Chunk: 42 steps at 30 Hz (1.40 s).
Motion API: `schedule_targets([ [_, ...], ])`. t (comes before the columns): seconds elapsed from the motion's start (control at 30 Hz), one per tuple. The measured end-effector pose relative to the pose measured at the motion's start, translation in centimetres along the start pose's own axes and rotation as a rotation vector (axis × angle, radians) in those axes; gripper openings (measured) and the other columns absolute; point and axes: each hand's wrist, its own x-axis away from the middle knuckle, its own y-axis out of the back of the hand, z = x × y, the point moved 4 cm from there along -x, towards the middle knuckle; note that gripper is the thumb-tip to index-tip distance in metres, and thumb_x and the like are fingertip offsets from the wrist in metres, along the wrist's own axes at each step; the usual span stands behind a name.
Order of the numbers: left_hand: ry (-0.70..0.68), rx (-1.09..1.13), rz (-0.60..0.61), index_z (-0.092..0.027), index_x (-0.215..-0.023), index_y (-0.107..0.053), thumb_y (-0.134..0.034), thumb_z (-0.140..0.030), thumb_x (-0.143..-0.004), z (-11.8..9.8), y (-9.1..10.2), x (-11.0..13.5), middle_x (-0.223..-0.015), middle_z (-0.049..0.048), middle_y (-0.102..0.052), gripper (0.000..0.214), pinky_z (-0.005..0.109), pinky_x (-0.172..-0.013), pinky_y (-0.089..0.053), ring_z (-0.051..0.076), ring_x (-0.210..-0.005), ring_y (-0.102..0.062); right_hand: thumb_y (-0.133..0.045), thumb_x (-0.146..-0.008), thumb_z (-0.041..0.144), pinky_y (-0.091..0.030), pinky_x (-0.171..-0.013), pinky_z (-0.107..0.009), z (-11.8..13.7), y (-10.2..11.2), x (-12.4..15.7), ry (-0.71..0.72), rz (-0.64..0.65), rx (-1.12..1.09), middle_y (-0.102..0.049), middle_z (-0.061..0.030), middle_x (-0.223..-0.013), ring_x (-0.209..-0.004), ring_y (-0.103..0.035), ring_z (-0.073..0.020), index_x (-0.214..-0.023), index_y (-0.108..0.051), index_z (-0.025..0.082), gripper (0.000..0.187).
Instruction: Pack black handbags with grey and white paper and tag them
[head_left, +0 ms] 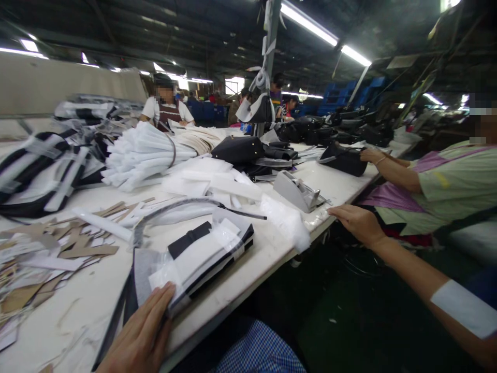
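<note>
My left hand [142, 326] lies with fingers stretched out on the near end of a handbag [209, 254], partly wrapped in white foam sheet and clear tape. A long strap wrapped in grey film [182, 204] arches from the bag across the table. My right hand [355, 223] reaches out to the table's front edge, its fingertips pressed together by bits of clear tape [319, 216]. Whatever is between them is too small to make out. A grey tape dispenser [297, 190] stands just beyond. White foam pieces [285, 220] lie between bag and dispenser.
Paper and card scraps [50, 259] cover the table's left side. Stacked white foam sheets [143, 153], wrapped bags [39, 168] and black bags [238, 150] stand behind. At right, a co-worker [438, 176] handles a black bag [344, 158]; another person [166, 106] is across the table.
</note>
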Motion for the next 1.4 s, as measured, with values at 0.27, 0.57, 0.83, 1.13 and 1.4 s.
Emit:
schedule_targets([
  [0.27,0.078,-0.022,-0.016,-0.016,-0.142,-0.049,-0.038,-0.029,-0.102,-0.7,0.1,-0.2,-0.139,0.0053,-0.059,0.043,0.036,-0.107,-0.043,0.022,-0.122,-0.059,-0.056,-0.092,0.008,-0.053,-0.084,-0.032,15.5,6.6,-4.5,0.706,-0.107,-0.096,-0.076,-0.0055,-0.102,-0.090,-0.070,-0.0184,-0.114,-0.066,0.021,0.027],
  [0.57,0.213,0.139,0.015,-0.016,-0.136,-0.053,-0.047,-0.010,-0.096,-1.1,0.2,-0.6,-0.135,0.0059,-0.062,0.040,0.043,-0.101,-0.052,0.024,-0.125,-0.057,-0.064,-0.093,0.027,-0.046,-0.069,-0.025,32.8,7.4,-10.8,1.048,0.349,-0.834,-0.072,-0.0056,-0.083,-0.075,-0.064,-0.0130,-0.098,-0.068,0.017,0.012],
  [0.83,0.269,0.211,-0.007,-0.017,-0.135,-0.054,-0.051,-0.010,-0.095,-1.2,0.1,-0.5,-0.138,0.0079,-0.060,0.041,0.044,-0.102,-0.052,0.025,-0.127,-0.055,-0.067,-0.089,0.039,-0.040,-0.059,-0.020,40.4,1.9,-16.9,1.152,0.698,-0.861,-0.065,-0.0021,-0.069,-0.062,-0.058,-0.0099,-0.083,-0.073,0.015,0.025],
  [1.13,0.363,0.163,-0.015,-0.022,-0.130,-0.059,-0.056,-0.009,-0.091,-1.2,0.0,-0.2,-0.154,0.0130,-0.041,0.041,0.042,-0.096,-0.056,0.027,-0.122,-0.058,-0.064,-0.088,0.044,-0.033,-0.056,-0.021,43.6,-2.7,-19.7,1.208,0.808,-0.606,-0.066,-0.0012,-0.067,-0.059,-0.057,-0.0104,-0.078,-0.074,0.018,0.029],
  [1.4,0.358,0.182,-0.063,-0.022,-0.129,-0.060,-0.055,-0.008,-0.093,-1.1,-0.1,-0.2,-0.158,0.0121,-0.033,0.039,0.038,-0.096,-0.055,0.025,-0.124,-0.057,-0.066,-0.086,0.039,-0.027,-0.055,-0.024,45.7,-3.1,-20.0,1.300,0.780,-0.419,-0.069,-0.0011,-0.070,-0.060,-0.055,-0.0115,-0.076,-0.072,0.020,0.023],
])
